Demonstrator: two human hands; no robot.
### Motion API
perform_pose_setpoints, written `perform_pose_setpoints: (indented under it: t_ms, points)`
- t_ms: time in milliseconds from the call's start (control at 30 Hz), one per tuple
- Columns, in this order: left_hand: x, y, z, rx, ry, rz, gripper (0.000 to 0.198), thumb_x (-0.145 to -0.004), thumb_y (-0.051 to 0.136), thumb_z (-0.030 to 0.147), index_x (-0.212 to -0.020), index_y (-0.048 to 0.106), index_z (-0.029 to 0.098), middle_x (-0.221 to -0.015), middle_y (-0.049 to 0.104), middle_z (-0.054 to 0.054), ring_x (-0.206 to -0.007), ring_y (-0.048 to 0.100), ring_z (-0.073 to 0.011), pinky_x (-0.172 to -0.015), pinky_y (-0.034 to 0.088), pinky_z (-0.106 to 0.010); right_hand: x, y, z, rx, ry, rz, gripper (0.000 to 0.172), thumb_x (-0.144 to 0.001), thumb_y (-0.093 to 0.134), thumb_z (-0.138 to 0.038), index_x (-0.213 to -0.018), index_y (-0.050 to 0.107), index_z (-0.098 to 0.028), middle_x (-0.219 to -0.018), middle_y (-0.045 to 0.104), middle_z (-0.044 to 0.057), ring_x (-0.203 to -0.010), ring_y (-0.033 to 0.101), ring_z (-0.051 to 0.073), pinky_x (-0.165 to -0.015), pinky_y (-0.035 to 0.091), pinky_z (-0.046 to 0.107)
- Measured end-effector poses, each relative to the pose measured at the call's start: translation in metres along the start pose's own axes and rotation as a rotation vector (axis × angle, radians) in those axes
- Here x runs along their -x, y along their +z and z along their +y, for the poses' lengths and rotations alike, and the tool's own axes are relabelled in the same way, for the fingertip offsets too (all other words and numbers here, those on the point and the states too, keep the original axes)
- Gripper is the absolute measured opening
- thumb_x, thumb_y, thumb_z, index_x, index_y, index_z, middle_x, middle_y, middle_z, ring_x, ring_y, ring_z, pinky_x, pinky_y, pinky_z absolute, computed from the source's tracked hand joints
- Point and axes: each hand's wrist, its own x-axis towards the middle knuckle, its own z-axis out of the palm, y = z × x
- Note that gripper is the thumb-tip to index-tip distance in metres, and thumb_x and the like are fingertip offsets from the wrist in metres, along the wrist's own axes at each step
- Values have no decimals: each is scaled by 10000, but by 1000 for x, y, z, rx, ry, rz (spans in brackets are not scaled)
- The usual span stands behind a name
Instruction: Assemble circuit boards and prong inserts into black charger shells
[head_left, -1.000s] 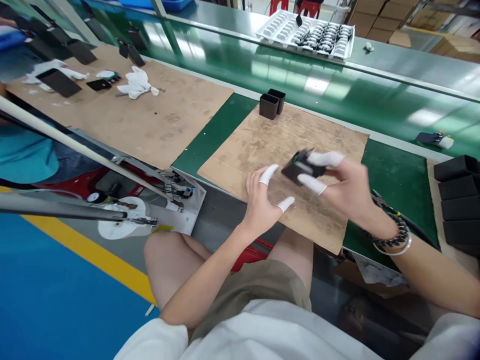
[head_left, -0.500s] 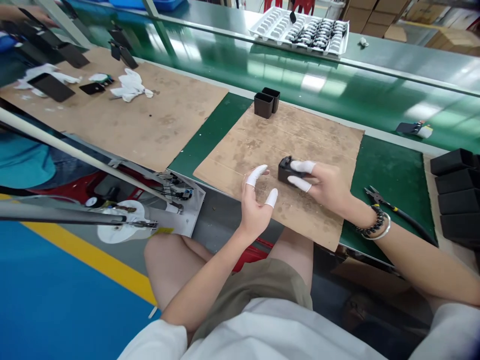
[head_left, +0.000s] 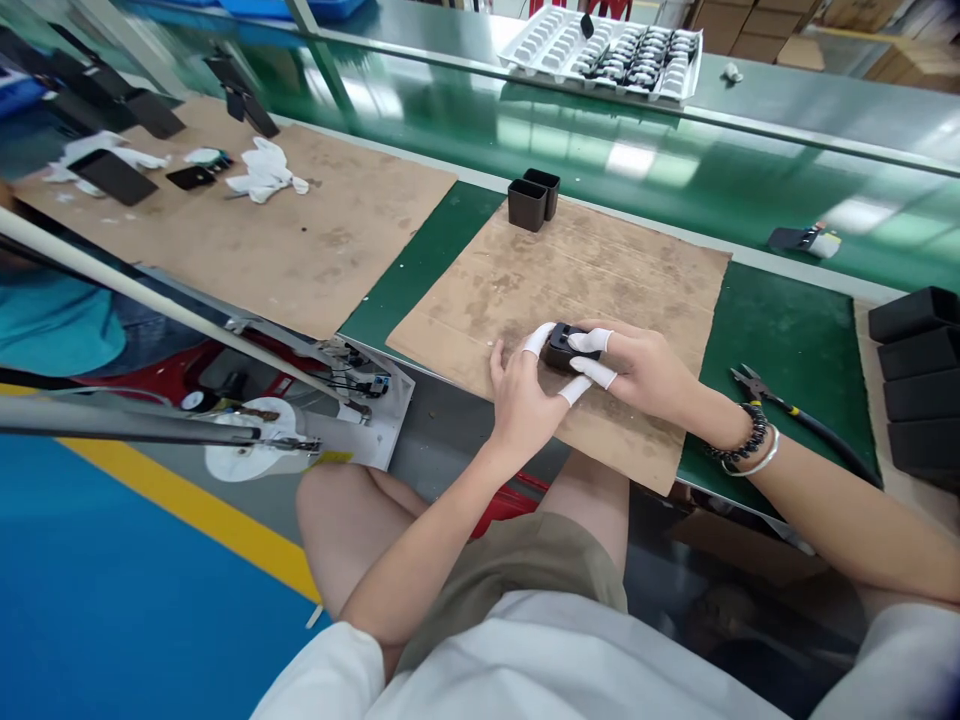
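A small black box-shaped part [head_left: 560,350] is between my hands over the cardboard sheet [head_left: 480,290]. White finger covers are on the thumb and forefinger of each hand. My left hand [head_left: 529,395] grips the part's left end, its forefinger at the far side and its thumb at the near side. On the right, my right hand [head_left: 645,375] has its covered fingertips pressed on the part's top and near side. Fine details of the part are hidden by the fingers.
Two black open holders [head_left: 527,205] stand at the cardboard's back edge. Pliers [head_left: 802,420] lie on the green surface at right, beside stacked black boxes [head_left: 919,380]. A white tray [head_left: 525,50] of parts is on the back shelf. A person's teal sleeve [head_left: 56,320] shows at left.
My left hand has moved right and closed on the black part, which has shifted slightly left. My right hand has stayed on it.
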Motion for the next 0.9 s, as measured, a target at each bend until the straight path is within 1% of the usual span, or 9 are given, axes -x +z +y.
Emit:
perform_pose_setpoints:
  t_ms: [100,200,400,500,600,700,800,833,900]
  points:
    - [-3,0,0,9,-21,-37,509,-904,721,341,-1384,572,260,-1284,756,-78,-1316,637,-292,-1308,220,-583,-1,-4,0,8,-17,-55,201,-956,571,-254,-1089,721,-235,-1135,793,90,-991,756,269,-814,584,374]
    - [-4,-3,-3,8,38,-60,510,-956,654,277,-1449,526,266,-1245,777,-69,-1263,677,-267,-1304,238,-571,-2,-9,1,15,-2,-115,194,-942,575,-244,-1052,735,-235,-1045,803,82,-930,754,259,-773,574,355]
    - [-5,-9,-9,-72,169,-77,425,-993,568,216,-1417,575,253,-1330,748,-72,-1180,724,-253,-1285,283,-582,-5,-10,1,-117,32,-67,177,-914,646,-309,-1051,737,-246,-1035,808,55,-911,759,242,-810,599,363]
    - [-5,-8,-14,-81,244,-44,442,-985,570,209,-1426,581,245,-1352,736,-88,-1179,731,-257,-1259,359,-547,-6,-13,2,-106,31,-111,150,-900,663,-299,-1014,744,-245,-993,811,51,-900,758,244,-806,593,363]
    - [-4,-6,-17,-68,264,-21,435,-995,577,262,-1429,587,257,-1287,768,-85,-1154,742,-262,-1240,402,-532,-7,-16,0,-81,53,-145,132,-888,684,-314,-979,744,-238,-966,812,55,-884,755,246,-790,594,361]
    - [-4,-7,-17,51,211,-17,524,-985,613,315,-1496,504,296,-1271,768,-76,-1170,733,-254,-1190,475,-492,-5,-18,-3,-84,54,-48,130,-872,709,-341,-947,744,-242,-952,812,52,-846,758,243,-774,608,372]
    - [-3,-12,-18,225,155,-6,803,-940,679,303,-1616,246,311,-1386,689,-102,-1235,695,-230,-1129,534,-419,-3,-16,0,-67,143,198,159,-871,720,-340,-993,745,-242,-1061,802,79,-971,761,277,-891,620,440]
    - [-4,-13,-18,251,144,-4,862,-930,691,298,-1628,186,305,-1424,655,-118,-1258,679,-228,-1127,534,-412,-3,-14,4,-64,180,244,167,-868,721,-333,-1004,741,-238,-1084,795,89,-1005,756,290,-918,619,464]
    - [-4,-16,-18,234,131,-9,886,-918,700,293,-1627,168,289,-1468,602,-143,-1298,648,-242,-1146,516,-436,-2,-9,13,-80,224,210,173,-854,721,-312,-1006,732,-231,-1089,788,99,-1011,753,303,-913,629,490]
